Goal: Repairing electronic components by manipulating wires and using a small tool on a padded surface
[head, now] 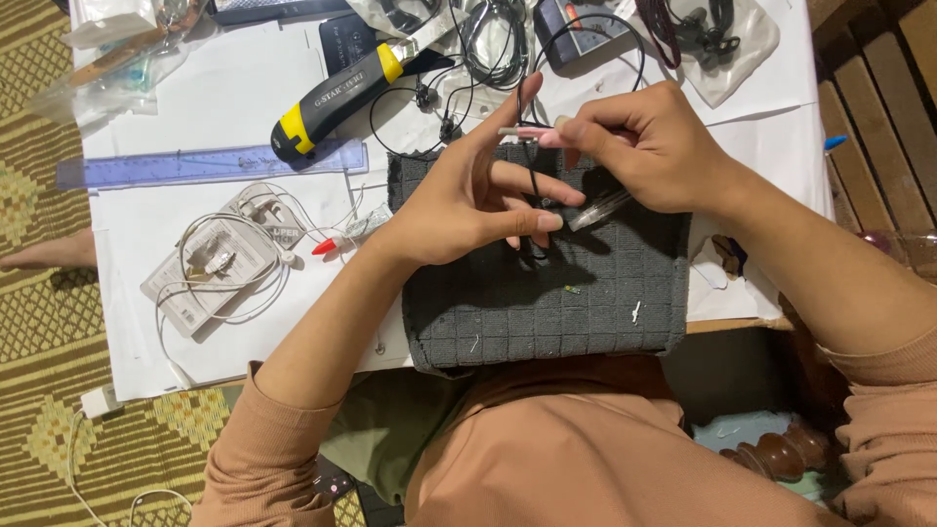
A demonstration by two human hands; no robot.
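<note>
Tool's tip (508,131) too small

Home hobby table; woven floor mat (39,322), utility knife (337,98), tangled wires (488,44).

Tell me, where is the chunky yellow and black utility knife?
In the head view, the yellow and black utility knife lies at the upper left on the white paper, just above the clear blue plastic ruler, left of the hands.

Table (752,323), white paper (224,98) (ruler (195,166), cloth (547,312))
</note>
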